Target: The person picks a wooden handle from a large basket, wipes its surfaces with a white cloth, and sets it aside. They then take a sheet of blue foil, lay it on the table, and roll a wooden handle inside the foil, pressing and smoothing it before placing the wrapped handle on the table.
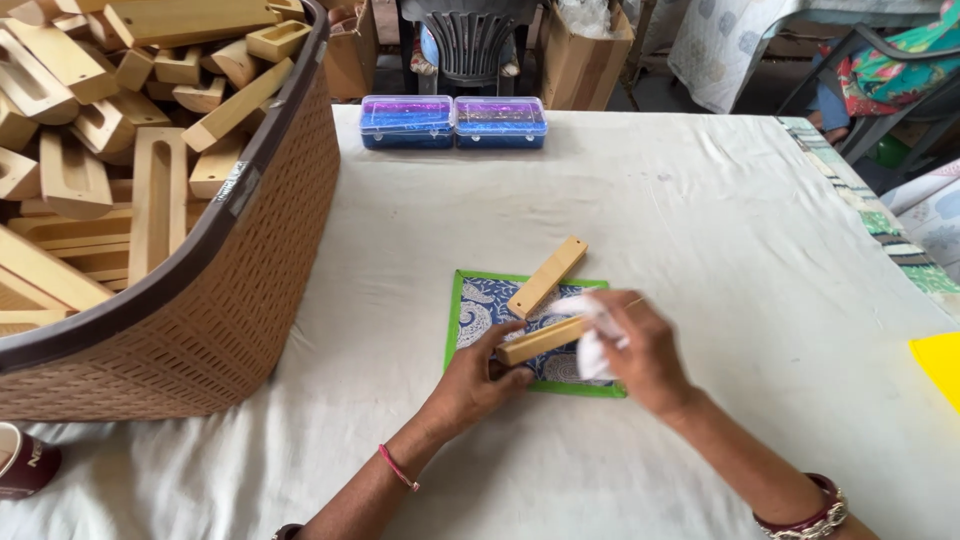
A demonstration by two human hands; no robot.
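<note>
wooden block (540,341) pinched in left hand (478,378) grip, over mat (470,312)

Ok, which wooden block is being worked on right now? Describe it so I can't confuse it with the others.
Start from the big brown basket of wooden pieces, then look right to the green-edged patterned mat. Two blocks are there: the one in question is the nearer wooden block, held by the left hand while the right hand presses a white cloth against it. The other block lies untouched.
</note>
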